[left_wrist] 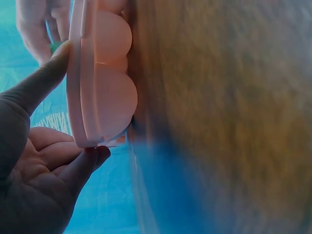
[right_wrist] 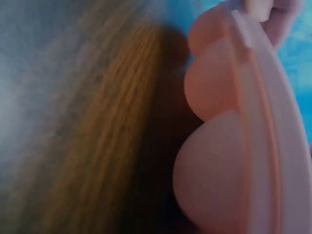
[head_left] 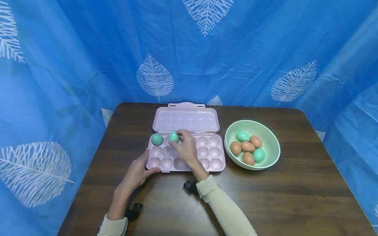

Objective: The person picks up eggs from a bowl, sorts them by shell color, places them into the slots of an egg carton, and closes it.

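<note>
A pale pink egg carton [head_left: 209, 157] lies on the table with its lid [head_left: 186, 119] folded back toward the curtain. My left hand [head_left: 136, 170] grips the carton's near left corner, thumb along the front edge and fingers against the left side; the left wrist view shows this hold on the carton wall [left_wrist: 88, 92]. Between thumb and fingertips, my right hand [head_left: 186, 149] pinches a green egg [head_left: 173, 137] over the back row, second cup from the left. Another green egg [head_left: 157, 140] sits in the back left cup. The right wrist view shows mainly the carton's rounded cups [right_wrist: 214, 170].
Right of the carton stands a light green bowl [head_left: 272, 146] holding several brown eggs [head_left: 247, 146] and two green eggs [head_left: 258, 155]. The dark wooden table [head_left: 295, 190] meets a blue curtain [head_left: 236, 82] with white leaf prints at its back edge.
</note>
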